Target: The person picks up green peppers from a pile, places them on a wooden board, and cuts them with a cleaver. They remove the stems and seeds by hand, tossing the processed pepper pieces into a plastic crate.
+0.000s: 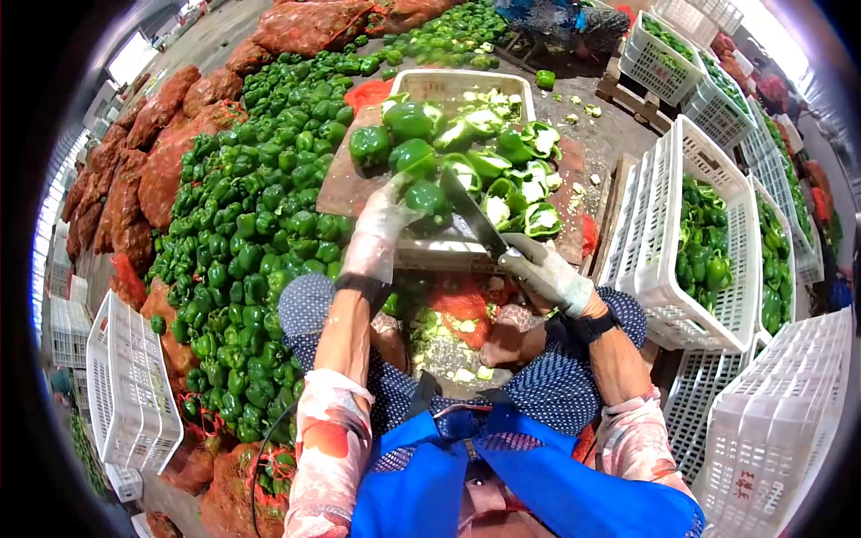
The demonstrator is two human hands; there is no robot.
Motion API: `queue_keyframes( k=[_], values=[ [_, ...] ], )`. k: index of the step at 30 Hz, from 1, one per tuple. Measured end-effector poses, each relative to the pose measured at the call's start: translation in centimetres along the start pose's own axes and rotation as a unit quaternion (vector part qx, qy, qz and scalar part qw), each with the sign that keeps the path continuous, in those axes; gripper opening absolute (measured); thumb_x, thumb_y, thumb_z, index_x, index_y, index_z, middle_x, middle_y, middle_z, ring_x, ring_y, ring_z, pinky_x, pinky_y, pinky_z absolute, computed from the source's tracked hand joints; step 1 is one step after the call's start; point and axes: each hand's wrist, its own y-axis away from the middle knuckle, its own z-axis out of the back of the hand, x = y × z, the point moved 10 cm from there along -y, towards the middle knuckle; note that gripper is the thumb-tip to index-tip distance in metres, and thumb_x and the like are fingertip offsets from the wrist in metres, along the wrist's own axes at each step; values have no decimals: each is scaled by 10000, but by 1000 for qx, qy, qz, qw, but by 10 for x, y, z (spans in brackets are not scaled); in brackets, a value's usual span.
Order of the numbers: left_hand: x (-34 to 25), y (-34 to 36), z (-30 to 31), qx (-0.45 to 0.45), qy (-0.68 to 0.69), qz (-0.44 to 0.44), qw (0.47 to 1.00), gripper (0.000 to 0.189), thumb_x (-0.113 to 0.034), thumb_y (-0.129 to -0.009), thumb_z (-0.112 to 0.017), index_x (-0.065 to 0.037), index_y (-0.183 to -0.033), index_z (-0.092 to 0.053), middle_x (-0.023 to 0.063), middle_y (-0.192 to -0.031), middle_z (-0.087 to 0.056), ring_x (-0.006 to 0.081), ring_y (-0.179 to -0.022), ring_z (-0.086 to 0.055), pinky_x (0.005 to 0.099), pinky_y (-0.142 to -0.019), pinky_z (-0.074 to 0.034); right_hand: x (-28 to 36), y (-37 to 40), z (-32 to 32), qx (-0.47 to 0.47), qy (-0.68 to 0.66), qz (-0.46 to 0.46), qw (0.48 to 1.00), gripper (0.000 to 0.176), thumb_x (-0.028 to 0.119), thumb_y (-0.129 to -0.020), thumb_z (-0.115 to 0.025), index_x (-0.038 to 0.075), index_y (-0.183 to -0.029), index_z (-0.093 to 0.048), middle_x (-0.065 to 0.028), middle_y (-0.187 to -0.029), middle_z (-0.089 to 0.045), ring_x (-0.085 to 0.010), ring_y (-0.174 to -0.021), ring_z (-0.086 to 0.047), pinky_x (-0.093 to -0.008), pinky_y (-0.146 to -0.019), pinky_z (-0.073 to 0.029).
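My gloved left hand (386, 208) is closed on a green bell pepper (425, 198) at the near edge of the cutting board (339, 186). In my gloved right hand (549, 273) is a knife (473, 213), its blade slanting up and left, the tip close beside that pepper. Whole green peppers (411, 120) lie just beyond my left hand. Cut pepper halves (504, 203) with pale cores are spread over the board's right side. The board rests on a white crate (463, 79), which holds pale cut scraps.
A large heap of green peppers (242, 233) and red mesh sacks (166, 193) fill the left. White crates of peppers (686, 233) line the right, with a stacked crate (771, 430) nearer. Scraps (435, 345) litter the floor between my feet. Another person (547, 22) is at the back.
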Motion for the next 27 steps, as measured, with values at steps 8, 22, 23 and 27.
queue_keyframes(
  k=[8, 22, 23, 27],
  values=[
    [24, 34, 10, -121, 5, 76, 990, 408, 34, -802, -687, -17, -1190, -574, 59, -999, -670, 135, -806, -627, 263, -699, -517, 41, 0, 10, -47, 4, 52, 998, 462, 283, -936, -541, -3, -1297, -498, -153, -878, -648, -230, -743, -634, -338, -682, -500],
    [73, 25, 29, -194, 69, 67, 976, 292, -75, -814, -715, 18, -1074, -617, 66, -891, -651, 140, -746, -607, 293, -665, -529, -7, -69, -49, 71, 133, 30, 988, 406, 354, -943, -496, 3, -1142, -546, -265, -1035, -626, -442, -953, -604, -477, -831, -477],
    [71, 22, 28, -184, 37, 85, 979, 297, -89, -826, -707, 13, -1089, -612, 69, -910, -649, 145, -755, -607, 297, -670, -531, -4, -67, -48, 61, 143, 40, 987, 412, 352, -943, -496, 2, -1154, -546, -268, -1036, -627, -439, -964, -603, -474, -837, -476],
    [64, 24, 46, -178, -26, 129, 975, 318, -134, -862, -682, -2, -1137, -593, 71, -957, -645, 155, -780, -602, 304, -669, -527, 16, -63, -52, 72, 144, 21, 987, 436, 343, -940, -490, 8, -1213, -548, -274, -1060, -626, -427, -1016, -594, -462, -879, -471]
  ],
)
